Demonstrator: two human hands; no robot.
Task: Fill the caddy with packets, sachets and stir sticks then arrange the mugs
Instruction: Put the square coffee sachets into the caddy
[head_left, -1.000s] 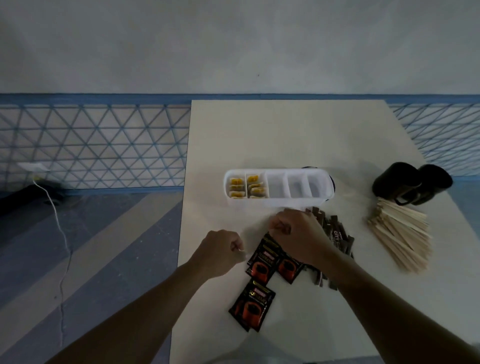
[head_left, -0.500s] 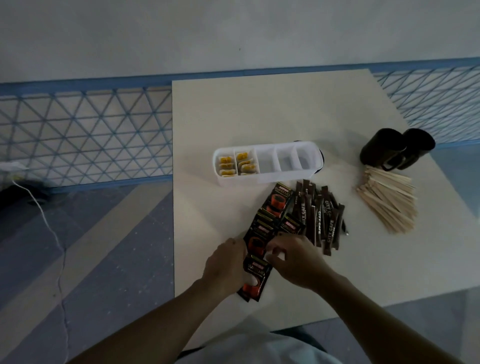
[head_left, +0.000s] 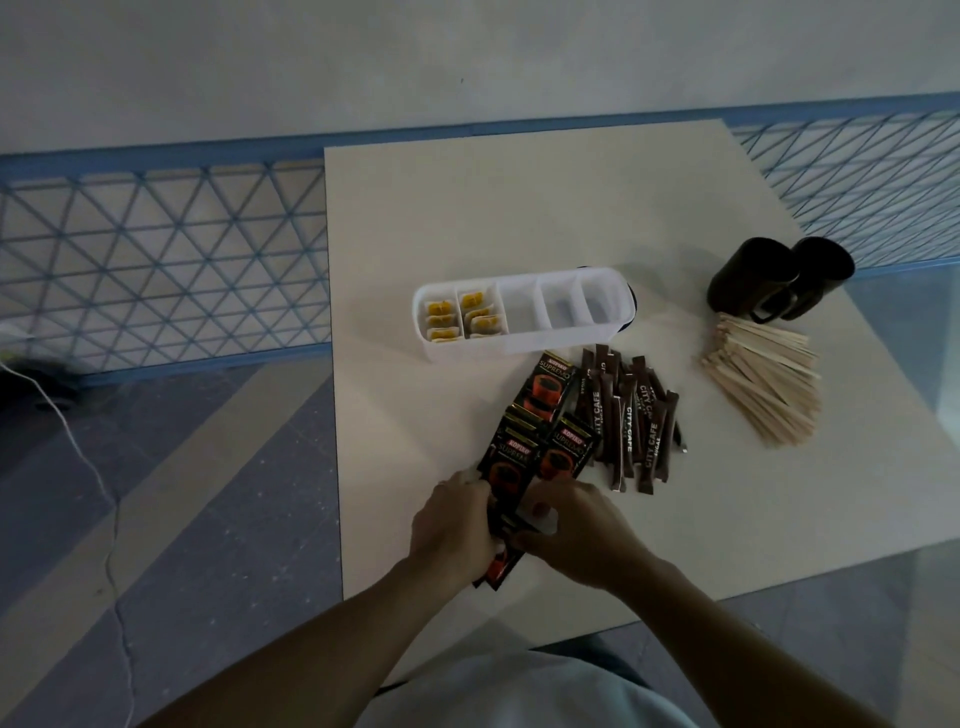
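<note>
A white caddy (head_left: 566, 340) with several compartments stands mid-table; its two left compartments hold yellow tea bags (head_left: 465, 317), the others look empty. Black coffee packets (head_left: 545, 400) lie in front of it, with brown sugar sachets (head_left: 631, 421) beside them on the right. My left hand (head_left: 452, 525) and my right hand (head_left: 571, 530) both grip coffee packets at the near end of that pile, pressing them together. Wooden stir sticks (head_left: 763, 379) lie in a heap at the right. Two black mugs (head_left: 774, 278) stand touching behind the sticks.
The pale table (head_left: 519, 208) has its left edge near the caddy and its front edge just below my hands. A blue lattice railing (head_left: 156, 260) runs behind and left. A white cable (head_left: 83, 452) trails across the floor at left.
Both hands pulled back from near the caddy to the near end of the packet pile and closed on the packets there. The view tilted down and shifted.
</note>
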